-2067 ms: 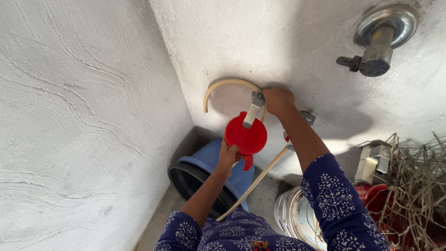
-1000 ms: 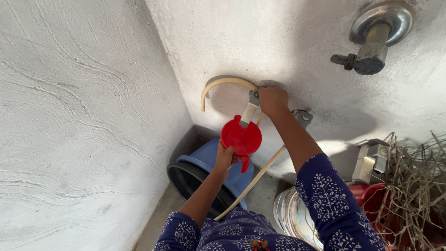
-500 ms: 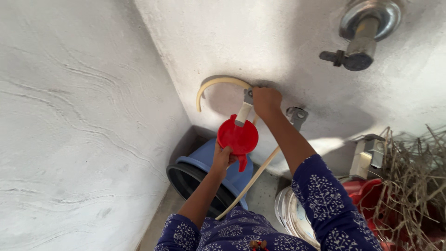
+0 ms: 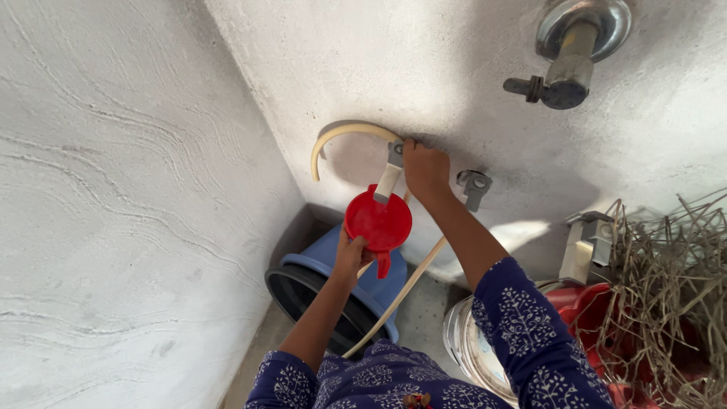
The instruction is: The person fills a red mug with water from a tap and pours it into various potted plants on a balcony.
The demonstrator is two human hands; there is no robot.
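Nearest the camera, two forearms in dark blue sleeves with a white floral print reach away toward a rough grey wall. The left arm rises from the lower middle, wrist bent back, and the left hand (image 4: 351, 256) cups the lower left edge of a red mug (image 4: 378, 223), fingers closed around its rim, holding it mouth-up just under a tap (image 4: 391, 176). Below it a blue bucket (image 4: 333, 284) lies tipped on its side on the floor, near a steel pot (image 4: 463, 344). The right arm stretches further, nearly straight, and the right hand (image 4: 425, 169) is closed around the top of the tap at the wall, knuckles toward the camera. A cream hose (image 4: 344, 135) arcs off the tap to the left along the wall. Further up the wall, well apart, sits a metal valve (image 4: 569, 64).
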